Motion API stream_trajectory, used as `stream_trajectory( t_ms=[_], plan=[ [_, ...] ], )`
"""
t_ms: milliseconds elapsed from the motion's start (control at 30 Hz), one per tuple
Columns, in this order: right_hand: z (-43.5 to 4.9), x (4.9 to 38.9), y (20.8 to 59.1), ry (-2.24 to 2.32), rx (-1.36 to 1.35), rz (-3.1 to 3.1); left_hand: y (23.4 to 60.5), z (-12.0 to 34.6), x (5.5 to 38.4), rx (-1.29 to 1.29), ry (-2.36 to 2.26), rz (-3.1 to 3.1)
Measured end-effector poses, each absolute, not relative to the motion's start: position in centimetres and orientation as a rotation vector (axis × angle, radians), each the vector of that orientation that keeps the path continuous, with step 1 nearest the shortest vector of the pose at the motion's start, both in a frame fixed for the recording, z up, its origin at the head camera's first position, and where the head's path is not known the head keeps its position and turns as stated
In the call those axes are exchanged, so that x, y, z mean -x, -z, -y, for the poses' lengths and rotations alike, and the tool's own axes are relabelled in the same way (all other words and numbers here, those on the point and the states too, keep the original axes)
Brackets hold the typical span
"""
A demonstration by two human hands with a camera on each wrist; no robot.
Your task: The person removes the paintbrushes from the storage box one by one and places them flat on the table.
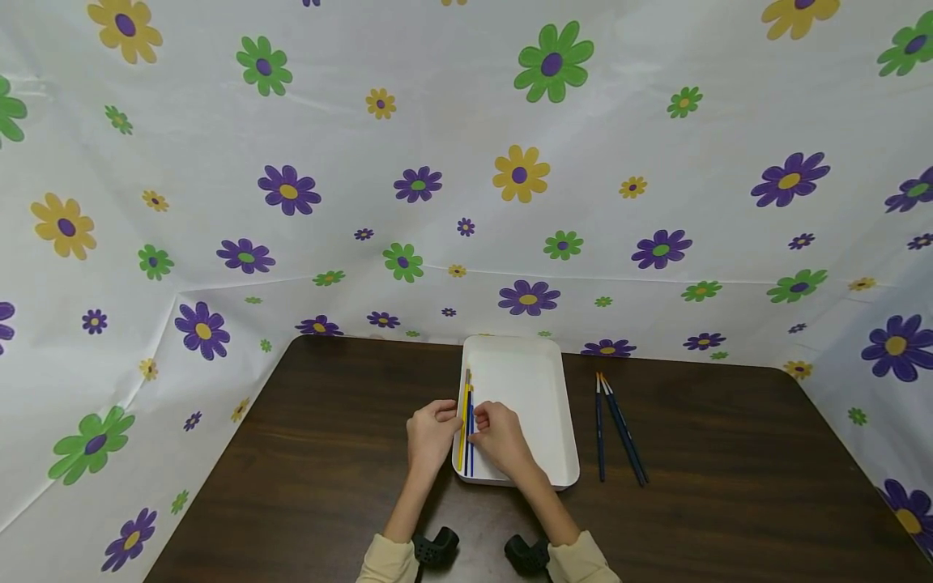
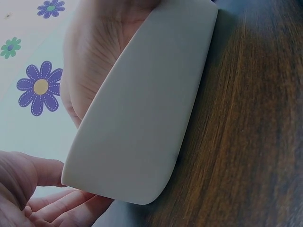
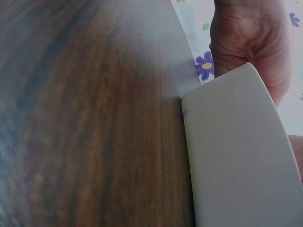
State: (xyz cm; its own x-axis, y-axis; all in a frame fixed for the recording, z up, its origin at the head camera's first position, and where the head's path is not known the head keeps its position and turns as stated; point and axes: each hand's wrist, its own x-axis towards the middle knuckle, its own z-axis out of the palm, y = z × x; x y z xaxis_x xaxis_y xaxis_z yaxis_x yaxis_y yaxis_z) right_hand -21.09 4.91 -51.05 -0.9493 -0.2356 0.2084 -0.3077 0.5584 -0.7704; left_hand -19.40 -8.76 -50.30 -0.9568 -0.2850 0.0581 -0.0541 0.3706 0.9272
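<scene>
A white tray (image 1: 528, 405) lies on the dark wooden table; its outer wall (image 2: 137, 113) fills much of the left wrist view. Along its left inner side lie slim paintbrushes: a yellow paintbrush (image 1: 462, 437) outermost, then blue paintbrushes (image 1: 471, 465) beside it, roughly parallel. My left hand (image 1: 432, 436) is at the tray's left rim, with loosely bent fingers and fingertips right by the yellow brush. From the other side my right hand (image 1: 503, 437) reaches over the tray, fingers curled, thumb and fingertip at a blue brush. In both wrist views the tray wall hides the brushes.
On the table right of the tray lie dark blue paintbrushes (image 1: 600, 437), their orange tips close together and handles fanned out. Black devices (image 1: 437, 548) sit at both wrists. Behind the table hangs a white flowered cloth (image 1: 466, 162).
</scene>
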Motion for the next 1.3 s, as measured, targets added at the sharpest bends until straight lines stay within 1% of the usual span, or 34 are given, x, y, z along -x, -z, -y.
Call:
stream_trajectory(
  t_ms=[167, 533, 767, 1300],
  plan=[
    [-4.87, 21.05, 51.05, -1.31, -0.44, 2.724, 50.28, 8.75, 19.32, -0.305, 1.597, 2.431],
    [-4.7, 20.56, 50.29, -1.1, -0.267, 2.773, 50.37, 8.73, 19.34, -0.305, 1.593, 2.431],
    [-4.72, 20.56, 50.54, -1.003, -0.253, 2.761, 50.37, 8.73, 19.38, -0.301, 1.619, 2.422],
    [-4.87, 20.27, 50.32, -0.973, -0.236, 2.81, 50.18, 8.61, 19.26, -0.321, 1.588, 2.451]
  ],
)
